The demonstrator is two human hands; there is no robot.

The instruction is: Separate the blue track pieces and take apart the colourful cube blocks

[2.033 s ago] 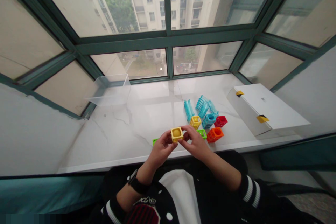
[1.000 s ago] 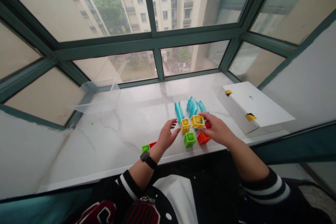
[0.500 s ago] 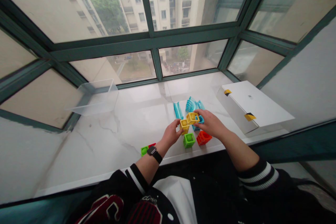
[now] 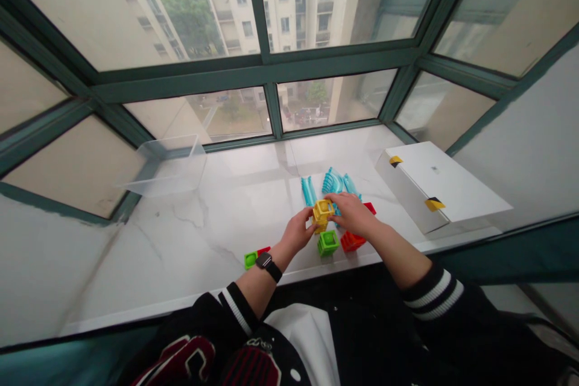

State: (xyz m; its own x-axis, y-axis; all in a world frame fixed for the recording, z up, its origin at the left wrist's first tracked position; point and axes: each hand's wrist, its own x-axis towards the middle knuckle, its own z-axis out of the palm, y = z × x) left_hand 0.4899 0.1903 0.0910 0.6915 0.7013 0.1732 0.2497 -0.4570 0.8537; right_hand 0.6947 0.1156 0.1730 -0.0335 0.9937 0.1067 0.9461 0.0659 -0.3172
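Note:
Two yellow toy blocks sit one above the other on the white marble sill. My left hand (image 4: 299, 230) grips the lower yellow block (image 4: 321, 227) from its left side. The fingers of my right hand (image 4: 349, 212) are closed on the upper yellow block (image 4: 324, 208), which rests on the lower one; whether they are locked together I cannot tell. Just in front stands a green block (image 4: 328, 243), with a red block (image 4: 352, 241) to its right, partly under my right forearm. Behind my hands lie a straight light-blue track piece (image 4: 308, 191) and a curved light-blue piece (image 4: 333, 181).
A clear plastic bin (image 4: 174, 184) stands at the left by the window. To the right is a white box (image 4: 446, 184) with yellow-black tape tabs. Green and red blocks (image 4: 251, 260) lie beside my left wrist. The sill's front edge runs close to my body.
My right hand has moved left and brought the upper yellow block over the lower one. A red piece behind my right hand has come into view. My left hand has barely moved.

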